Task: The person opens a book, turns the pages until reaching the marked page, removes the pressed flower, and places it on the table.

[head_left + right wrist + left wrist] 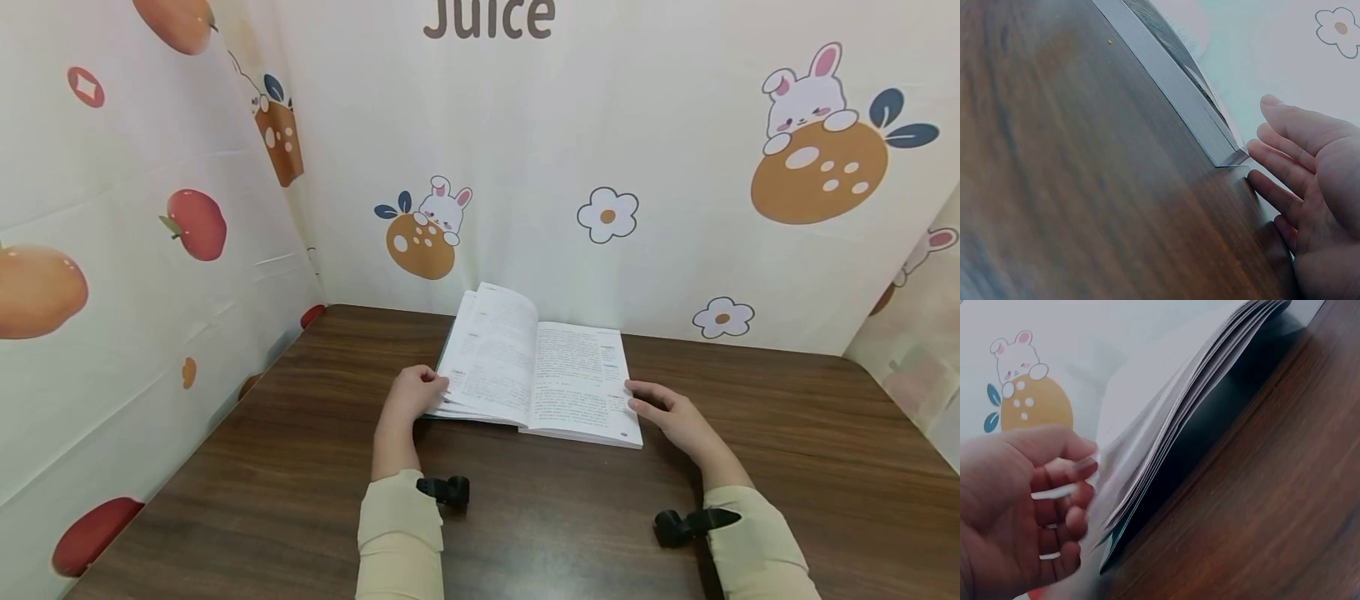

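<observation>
An open book (pixel 573 375) lies on the table, its printed pages facing up. On its left half, a page (pixel 498 350) bows upward above the others. My left hand (pixel 412 392) is at the left edge, and in the left wrist view the thumb and curled index finger (pixel 1088 467) pinch a page edge (pixel 1110 450). At the right edge, my right hand (pixel 675 421) has its fingers loosely extended, with fingertips against or very near the page block (pixel 1191 94). The right thumb (pixel 1291 119) stands apart from the fingers and holds nothing.
The brown wooden table (pixel 555 517) extends around the book. Behind it hangs a white printed curtain (pixel 525 125), close to the book's top edge. Another curtain (pixel 112 350) borders the table on the left. A black strap-mounted camera (pixel 450 492) sits at the left wrist.
</observation>
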`<state>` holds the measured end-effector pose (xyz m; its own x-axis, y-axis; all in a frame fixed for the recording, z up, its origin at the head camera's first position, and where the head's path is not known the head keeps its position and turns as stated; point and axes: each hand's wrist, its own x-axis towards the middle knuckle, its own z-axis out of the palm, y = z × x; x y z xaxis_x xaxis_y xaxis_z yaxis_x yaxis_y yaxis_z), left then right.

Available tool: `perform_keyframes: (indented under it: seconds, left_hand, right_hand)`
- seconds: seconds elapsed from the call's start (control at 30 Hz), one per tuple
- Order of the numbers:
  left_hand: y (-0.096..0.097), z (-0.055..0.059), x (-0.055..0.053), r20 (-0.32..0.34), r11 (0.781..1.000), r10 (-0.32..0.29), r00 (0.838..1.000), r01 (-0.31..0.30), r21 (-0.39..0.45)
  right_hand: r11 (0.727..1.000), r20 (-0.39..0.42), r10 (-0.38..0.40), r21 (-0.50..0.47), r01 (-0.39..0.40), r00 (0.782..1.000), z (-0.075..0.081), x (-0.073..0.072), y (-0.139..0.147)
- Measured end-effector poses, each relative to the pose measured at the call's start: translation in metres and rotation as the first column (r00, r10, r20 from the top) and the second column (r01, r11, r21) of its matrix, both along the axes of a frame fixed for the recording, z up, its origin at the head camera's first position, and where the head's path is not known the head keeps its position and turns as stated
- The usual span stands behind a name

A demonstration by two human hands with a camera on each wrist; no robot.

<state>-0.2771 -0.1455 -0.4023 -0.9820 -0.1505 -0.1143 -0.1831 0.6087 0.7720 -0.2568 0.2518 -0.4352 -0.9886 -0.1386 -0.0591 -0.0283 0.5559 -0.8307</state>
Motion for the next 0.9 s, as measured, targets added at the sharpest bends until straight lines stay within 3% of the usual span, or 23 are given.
perform_keyframes:
  seconds: [0.33,0.9]
  left_hand:
    - [-0.006,0.003,0.007,0.111,0.997,-0.013,0.994,0.021,-0.072]
    - [-0.006,0.006,0.011,0.173,0.989,-0.017,0.985,0.042,-0.143]
  right_hand:
    - [1.000,0.010,-0.008,0.002,0.008,1.000,0.000,0.000,0.000]
    - [1.000,0.001,-0.005,0.011,0.005,1.000,-0.001,-0.001,0.000]
